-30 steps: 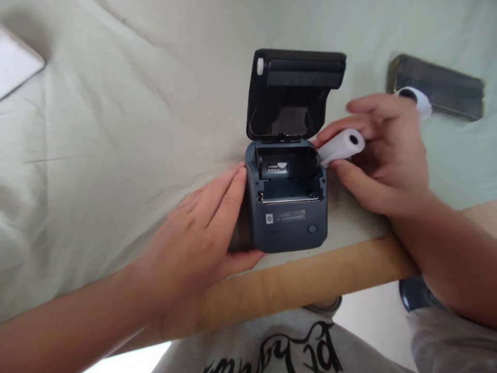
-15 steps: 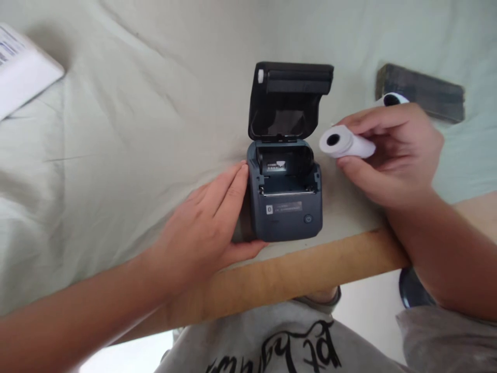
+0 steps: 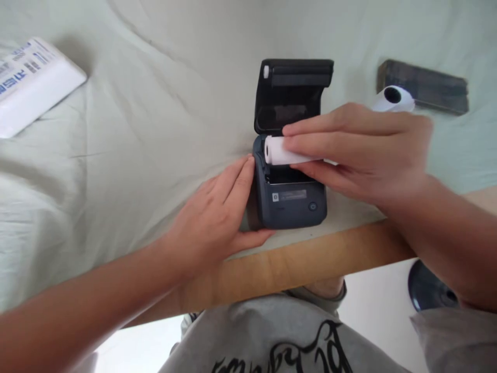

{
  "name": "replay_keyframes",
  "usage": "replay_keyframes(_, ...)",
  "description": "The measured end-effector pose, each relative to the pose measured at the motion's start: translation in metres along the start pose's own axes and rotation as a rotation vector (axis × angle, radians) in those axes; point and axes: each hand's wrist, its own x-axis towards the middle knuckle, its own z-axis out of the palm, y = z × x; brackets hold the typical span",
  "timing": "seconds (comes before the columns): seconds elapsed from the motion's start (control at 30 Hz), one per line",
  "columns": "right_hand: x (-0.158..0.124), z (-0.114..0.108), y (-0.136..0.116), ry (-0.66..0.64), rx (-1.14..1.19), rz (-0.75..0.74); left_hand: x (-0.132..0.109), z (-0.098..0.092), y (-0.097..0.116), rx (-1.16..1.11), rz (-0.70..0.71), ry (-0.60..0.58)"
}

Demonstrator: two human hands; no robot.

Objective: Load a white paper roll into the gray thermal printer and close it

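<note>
A dark blue-grey portable label printer [image 3: 293, 210] stands near the table's front edge, its black lid [image 3: 289, 93] swung up and back. My left hand [image 3: 215, 207] grips its left side, fingers along the wall and thumb round the front corner. In my right hand [image 3: 361, 147], a white paper roll [image 3: 277, 150] is pinched between fingers and thumb. The roll lies crosswise at the printer's open compartment, its left end inside the left wall. My fingers cover its right end, so I cannot tell how that end sits.
Behind my right hand lies a second white roll [image 3: 404, 99], beside a dark oblong block [image 3: 427, 85]. A white printed box [image 3: 42, 83] sits at the far left. Pale cloth [image 3: 155, 93] covers the table, with a wooden edge [image 3: 303, 267] along the front.
My right hand has carried the paper roll left from beside the printer to its open compartment, turning it crosswise. My left hand keeps its hold on the printer. The view has shifted slightly.
</note>
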Motion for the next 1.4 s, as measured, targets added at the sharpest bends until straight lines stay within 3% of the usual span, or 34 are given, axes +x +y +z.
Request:
replay_keyframes(0.27, -0.003, 0.018, 0.014, 0.021, 0.074, 0.082, 0.0, -0.004, 0.005, -0.045, -0.041, -0.058)
replay_keyframes(0.53, 0.007, 0.002, 0.012, -0.295, 0.249, 0.232, -0.005, -0.001, 0.001, -0.028, -0.014, -0.021)
replay_keyframes(0.6, 0.008, 0.002, 0.008, -0.32, 0.252, 0.271, -0.006, -0.002, 0.0, -0.022, -0.003, -0.016)
replay_keyframes(0.7, 0.006, 0.007, 0.002, -0.246, 0.265, 0.299, -0.006, -0.003, 0.0, -0.01, -0.018, -0.041)
replay_keyframes(0.8, 0.002, 0.009, 0.0, -0.016, 0.335, 0.268, -0.004, -0.004, 0.001, -0.006, -0.013, -0.045)
replay_keyframes(0.87, 0.001, 0.007, 0.003, 0.062, 0.389, 0.209, -0.003, -0.003, 0.002, -0.014, -0.008, -0.041)
replay_keyframes(1.0, 0.001, 0.008, 0.009, 0.06, 0.255, 0.079, -0.002, -0.003, 0.003, -0.03, -0.013, -0.021)
replay_keyframes(1.13, -0.003, 0.015, 0.01, 0.041, 0.114, 0.042, -0.002, -0.004, 0.003, -0.008, -0.006, -0.009)
replay_keyframes(1.2, -0.007, 0.016, 0.01, -0.007, 0.113, 0.047, -0.003, -0.004, 0.004, 0.009, 0.005, -0.012)
replay_keyframes(1.3, -0.012, 0.015, 0.011, 0.025, 0.144, 0.053, -0.003, -0.003, 0.006, -0.004, 0.01, -0.009)
replay_keyframes(1.4, -0.017, 0.014, 0.008, 0.003, 0.219, -0.017, -0.003, -0.002, 0.006, -0.066, -0.016, 0.026)
